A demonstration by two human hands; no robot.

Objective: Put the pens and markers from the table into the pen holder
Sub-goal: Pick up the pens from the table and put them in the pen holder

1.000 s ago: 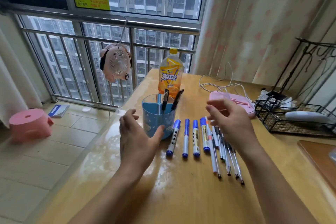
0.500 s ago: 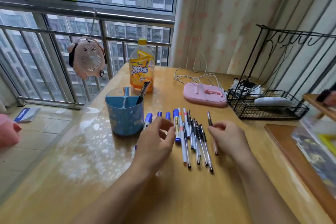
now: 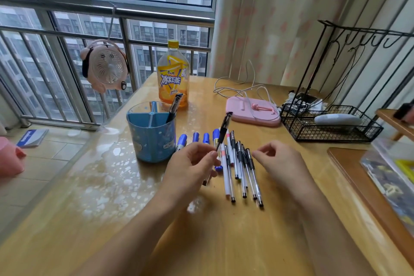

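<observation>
A blue pen holder (image 3: 152, 139) with inner dividers stands on the table's left side, and one black pen (image 3: 174, 105) leans in it. To its right lie several blue-capped markers (image 3: 195, 137) and a row of black-capped pens (image 3: 240, 163). My left hand (image 3: 190, 168) grips a black pen (image 3: 223, 129) between the fingers, cap end tilted up, above the markers. My right hand (image 3: 280, 161) hovers just right of the pen row with fingers curled and apart, holding nothing.
An orange drink bottle (image 3: 173, 76) stands behind the holder. A pink phone stand (image 3: 253, 112) with white cables and a black wire basket (image 3: 329, 123) sit at the back right. A wooden board (image 3: 358, 186) lies at the right. A pink fan (image 3: 105, 67) hangs on the railing.
My left hand has lifted a black pen off the table and holds it up. My right hand has pulled slightly to the right of the pens. The camera view shifted.
</observation>
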